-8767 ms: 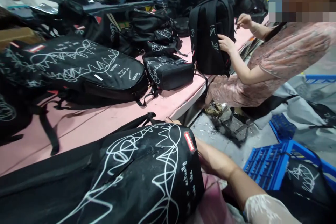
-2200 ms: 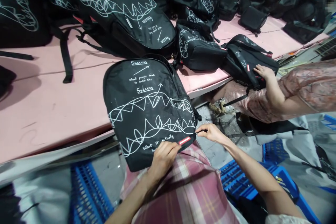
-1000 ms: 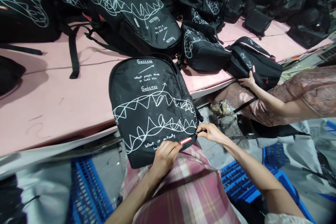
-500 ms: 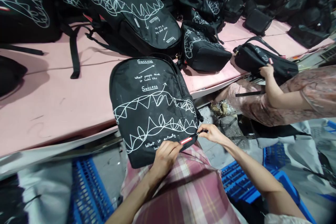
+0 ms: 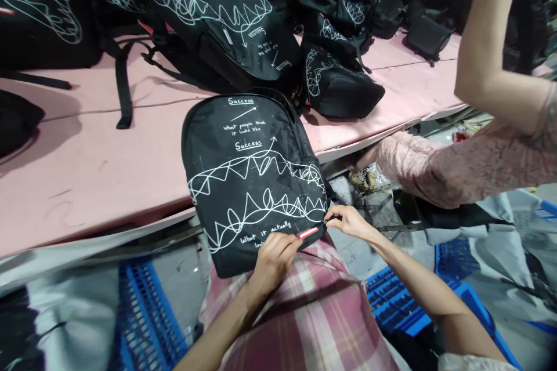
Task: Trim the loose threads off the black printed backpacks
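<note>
A black backpack [image 5: 256, 179] with white scribbled lines and lettering rests on my lap, its upper part leaning on the edge of the pink table. My left hand [image 5: 275, 255] grips its lower edge, fingertips beside a red and white label [image 5: 308, 233]. At the lower right corner, my right hand [image 5: 348, 221] pinches a small dark piece with a shiny end [image 5: 331, 218] against the side of the backpack. Whether that piece is a zipper pull or a small tool, I cannot tell. The fingers of my left hand hide part of the lettering.
More black backpacks [image 5: 243, 40] lie along the pink table [image 5: 108, 168]. At right, another person's bare arm [image 5: 487, 64] is raised over the table. Blue crates [image 5: 145, 307] stand on the floor to both sides of me.
My right hand has shifted slightly left, with the small dark piece. The other person's arm has risen, and the small black bag under that hand has gone from the table.
</note>
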`<state>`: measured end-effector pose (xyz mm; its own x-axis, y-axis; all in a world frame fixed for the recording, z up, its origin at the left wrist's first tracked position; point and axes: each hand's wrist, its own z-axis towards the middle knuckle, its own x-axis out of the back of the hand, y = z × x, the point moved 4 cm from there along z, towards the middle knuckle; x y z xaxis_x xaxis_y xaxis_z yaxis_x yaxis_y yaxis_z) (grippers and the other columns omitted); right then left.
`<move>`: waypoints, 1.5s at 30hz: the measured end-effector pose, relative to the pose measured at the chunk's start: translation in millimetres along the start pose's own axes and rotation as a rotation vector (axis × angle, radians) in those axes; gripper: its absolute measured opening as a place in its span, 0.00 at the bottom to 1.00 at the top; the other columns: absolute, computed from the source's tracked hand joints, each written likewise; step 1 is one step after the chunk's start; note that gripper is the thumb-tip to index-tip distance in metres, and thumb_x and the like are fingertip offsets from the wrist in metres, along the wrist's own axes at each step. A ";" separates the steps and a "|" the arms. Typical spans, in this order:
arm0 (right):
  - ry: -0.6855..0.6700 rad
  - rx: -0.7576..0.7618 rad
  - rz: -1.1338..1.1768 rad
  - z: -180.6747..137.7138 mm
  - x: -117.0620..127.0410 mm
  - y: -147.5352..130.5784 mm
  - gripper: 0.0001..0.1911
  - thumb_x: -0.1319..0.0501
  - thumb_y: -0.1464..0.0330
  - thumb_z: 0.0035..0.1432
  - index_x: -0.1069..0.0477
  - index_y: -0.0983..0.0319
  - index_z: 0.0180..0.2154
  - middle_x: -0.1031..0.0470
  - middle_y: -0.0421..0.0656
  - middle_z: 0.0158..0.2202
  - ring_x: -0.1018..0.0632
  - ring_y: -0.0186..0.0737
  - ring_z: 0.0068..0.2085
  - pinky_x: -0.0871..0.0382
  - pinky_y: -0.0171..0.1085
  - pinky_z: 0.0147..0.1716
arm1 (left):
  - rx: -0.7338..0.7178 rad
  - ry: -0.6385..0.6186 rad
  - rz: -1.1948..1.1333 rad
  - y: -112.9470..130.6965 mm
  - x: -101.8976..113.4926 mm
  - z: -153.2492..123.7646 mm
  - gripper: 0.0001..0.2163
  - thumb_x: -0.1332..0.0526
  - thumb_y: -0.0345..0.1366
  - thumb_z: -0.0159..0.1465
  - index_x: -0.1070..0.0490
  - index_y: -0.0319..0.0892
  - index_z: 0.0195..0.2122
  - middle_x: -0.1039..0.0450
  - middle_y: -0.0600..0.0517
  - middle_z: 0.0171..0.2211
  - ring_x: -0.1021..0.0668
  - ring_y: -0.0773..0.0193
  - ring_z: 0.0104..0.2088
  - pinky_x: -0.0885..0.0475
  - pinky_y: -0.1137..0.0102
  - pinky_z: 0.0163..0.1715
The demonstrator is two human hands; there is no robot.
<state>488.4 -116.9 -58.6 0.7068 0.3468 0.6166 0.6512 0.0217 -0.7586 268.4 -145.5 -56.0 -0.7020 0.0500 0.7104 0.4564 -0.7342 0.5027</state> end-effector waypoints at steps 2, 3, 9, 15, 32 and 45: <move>-0.002 -0.009 0.007 -0.9 1.9 1.4 0.05 0.38 0.67 0.52 0.27 0.62 0.33 0.23 0.41 0.32 0.25 0.37 0.33 0.37 0.32 0.33 | 0.004 0.003 0.001 0.1 0.3 -0.2 0.07 0.43 0.26 0.60 0.28 0.41 0.38 0.26 0.51 0.32 0.28 0.65 0.32 0.34 0.68 0.34; 0.001 -0.018 0.013 -1.7 3.1 2.7 0.06 0.38 0.67 0.52 0.27 0.62 0.33 0.23 0.41 0.33 0.25 0.37 0.33 0.37 0.32 0.34 | 0.008 0.004 -0.001 0.1 0.2 -0.3 0.07 0.43 0.27 0.60 0.28 0.41 0.38 0.26 0.51 0.32 0.28 0.65 0.33 0.34 0.68 0.34; 0.011 -0.027 0.009 -4.9 4.2 2.7 0.08 0.37 0.65 0.52 0.26 0.61 0.34 0.23 0.40 0.33 0.25 0.37 0.33 0.37 0.33 0.33 | 0.012 0.011 -0.015 0.8 0.2 0.7 0.07 0.43 0.26 0.61 0.28 0.41 0.37 0.26 0.50 0.32 0.28 0.65 0.33 0.34 0.68 0.34; 0.007 -0.002 -0.022 -1.4 -0.5 -6.1 0.06 0.38 0.66 0.53 0.26 0.61 0.33 0.23 0.40 0.31 0.25 0.36 0.32 0.39 0.32 0.32 | 0.010 0.005 -0.004 0.8 0.6 1.1 0.07 0.44 0.27 0.61 0.27 0.41 0.37 0.26 0.50 0.32 0.29 0.65 0.32 0.34 0.68 0.34; -0.045 0.030 -0.137 6.0 -2.7 -25.9 0.05 0.38 0.67 0.53 0.26 0.60 0.33 0.23 0.40 0.32 0.25 0.36 0.33 0.40 0.31 0.32 | 0.004 0.021 0.014 -0.5 0.2 -2.9 0.08 0.44 0.27 0.61 0.27 0.41 0.37 0.26 0.49 0.32 0.28 0.64 0.32 0.34 0.67 0.34; -0.061 0.015 -0.149 4.5 -2.7 -26.5 0.06 0.39 0.66 0.54 0.26 0.60 0.34 0.23 0.40 0.32 0.25 0.36 0.32 0.40 0.31 0.32 | -0.023 0.064 0.005 3.0 4.4 1.1 0.07 0.44 0.25 0.60 0.28 0.39 0.36 0.25 0.50 0.31 0.28 0.64 0.32 0.34 0.68 0.33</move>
<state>467.9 -114.2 -41.1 0.5841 0.3950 0.7090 0.7430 0.0913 -0.6630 267.3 -146.7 -50.8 -0.7334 0.0034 0.6798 0.4482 -0.7495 0.4872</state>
